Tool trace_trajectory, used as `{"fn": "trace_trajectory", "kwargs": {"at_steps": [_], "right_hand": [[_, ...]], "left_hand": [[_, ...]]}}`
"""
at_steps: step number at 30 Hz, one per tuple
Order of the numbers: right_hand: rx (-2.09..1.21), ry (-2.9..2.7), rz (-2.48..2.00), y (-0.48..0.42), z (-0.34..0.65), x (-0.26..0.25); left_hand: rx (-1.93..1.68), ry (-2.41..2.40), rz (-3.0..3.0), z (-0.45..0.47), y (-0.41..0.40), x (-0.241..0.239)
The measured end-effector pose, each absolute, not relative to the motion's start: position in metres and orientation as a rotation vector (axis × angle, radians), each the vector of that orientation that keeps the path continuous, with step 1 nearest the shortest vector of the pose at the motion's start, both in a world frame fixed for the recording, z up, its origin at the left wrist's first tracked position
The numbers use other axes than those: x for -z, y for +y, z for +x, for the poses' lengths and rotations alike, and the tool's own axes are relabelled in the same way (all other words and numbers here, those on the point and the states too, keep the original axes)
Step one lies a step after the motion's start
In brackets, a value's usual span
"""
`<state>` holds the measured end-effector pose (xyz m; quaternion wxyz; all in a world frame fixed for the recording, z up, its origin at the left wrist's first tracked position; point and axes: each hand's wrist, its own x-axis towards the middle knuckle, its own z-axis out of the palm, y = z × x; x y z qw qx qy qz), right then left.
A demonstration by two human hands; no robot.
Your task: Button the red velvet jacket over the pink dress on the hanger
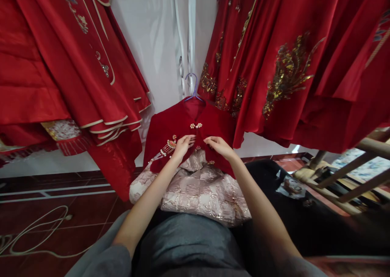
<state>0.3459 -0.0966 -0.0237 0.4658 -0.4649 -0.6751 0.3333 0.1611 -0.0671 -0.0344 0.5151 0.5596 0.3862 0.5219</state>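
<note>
A short red velvet jacket [166, 126] hangs on a thin purple hanger [195, 89] straight ahead. At its neck sits a gold flower-shaped clasp [196, 125], done up. My left hand [184, 145] pinches the jacket's left front edge just below that clasp, beside a beaded, tasselled brooch [169, 146]. On the opposite edge, my right hand [219, 146] has its fingers closed on the velvet. Between the hands the front parts, showing a small lower fastening [198, 148]. Under the jacket a pink and gold brocade garment [210, 195] spreads across my lap.
Red garments with pale piping [100, 86] hang at the left, and red sequinned garments [286, 73] at the right. A white cable [39, 228] lies on the tiled floor at left. A bamboo frame [359, 175] and a clear plastic bag [291, 187] are at right.
</note>
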Motion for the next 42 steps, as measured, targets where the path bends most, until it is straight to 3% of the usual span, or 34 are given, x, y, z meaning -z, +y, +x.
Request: {"fn": "trace_trajectory", "kwargs": {"at_steps": [6,11,17,21,28,31,42], "right_hand": [[-0.960,-1.525,-1.040,-0.110,0.359,0.009],[-0.552,-1.673,-1.101,-0.117,0.335,0.013],[-0.324,-1.825,-1.103,-0.124,0.296,0.027],[-0.207,-1.840,-1.102,-0.125,0.289,0.029],[-0.331,-1.734,-1.049,-0.128,0.296,0.020],[-0.395,-1.704,-1.002,-0.126,0.295,0.018],[-0.606,-1.835,-0.829,-0.093,0.272,0.011]], "left_hand": [[-1.140,0.789,1.261,0.164,-0.086,0.027],[-1.098,0.791,1.287,0.167,-0.100,0.022],[-1.342,0.982,1.200,0.154,-0.104,0.037],[-1.221,0.994,1.318,0.137,-0.110,0.040],[-1.508,1.437,1.782,0.095,-0.080,0.031],[-1.432,1.568,1.923,0.087,-0.065,0.033],[-1.556,1.157,1.619,0.093,-0.064,0.030]]}}
